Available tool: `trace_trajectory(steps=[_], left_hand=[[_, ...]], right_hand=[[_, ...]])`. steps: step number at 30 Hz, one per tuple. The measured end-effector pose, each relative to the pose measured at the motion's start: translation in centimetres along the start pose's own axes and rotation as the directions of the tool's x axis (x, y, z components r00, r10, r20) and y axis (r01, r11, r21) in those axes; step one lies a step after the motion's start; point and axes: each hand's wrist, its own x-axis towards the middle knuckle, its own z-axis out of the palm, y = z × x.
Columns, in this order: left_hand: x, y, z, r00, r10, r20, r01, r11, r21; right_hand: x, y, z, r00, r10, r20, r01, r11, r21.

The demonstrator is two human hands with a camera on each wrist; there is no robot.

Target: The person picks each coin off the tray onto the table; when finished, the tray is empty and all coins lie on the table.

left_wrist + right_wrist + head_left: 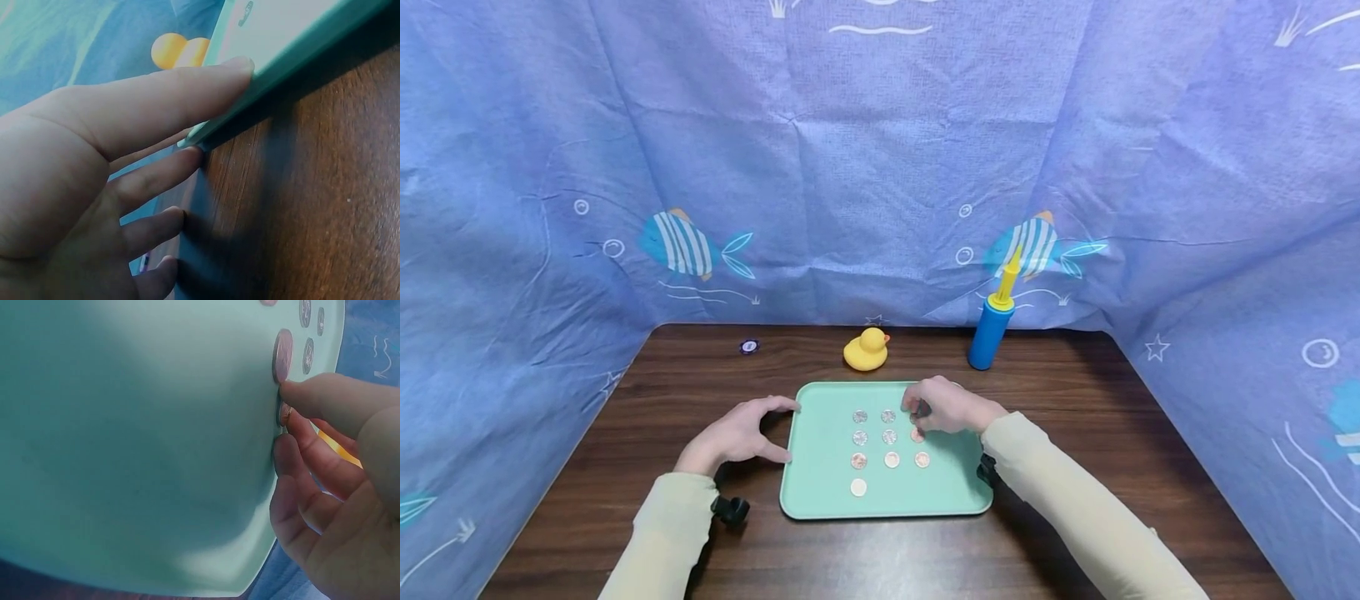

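Observation:
A teal tray (957, 487) lies on the dark wooden table (1075, 500) with several coins (891, 459) laid out in rows. My right hand (942, 407) reaches over the top right of the rows. In the right wrist view its thumb and a finger (325, 400) pinch a coin (285, 415) on edge against the tray (137, 425), beside another coin (282, 355). My left hand (737, 435) rests at the tray's left edge. Its thumb (187, 94) lies straight along the rim (312, 47) and a finger touches the edge.
A yellow rubber duck (866, 350) sits just behind the tray. To its right stands a blue hand pump (991, 332) with a yellow handle. A small purple disc (748, 346) lies at the back left. Blue fish-print cloth (880, 167) walls in the table on three sides.

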Motion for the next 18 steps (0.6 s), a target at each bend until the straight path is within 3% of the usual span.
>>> trace_trajectory(steps=[18], left_hand=[[0.04,0.04,0.05,1.0,-0.011,-0.001,0.011,1.0,-0.003]], right_hand=[[0.28,0.82,0.24,1.0,-0.008,-0.002,0.008,1.0,0.023]])
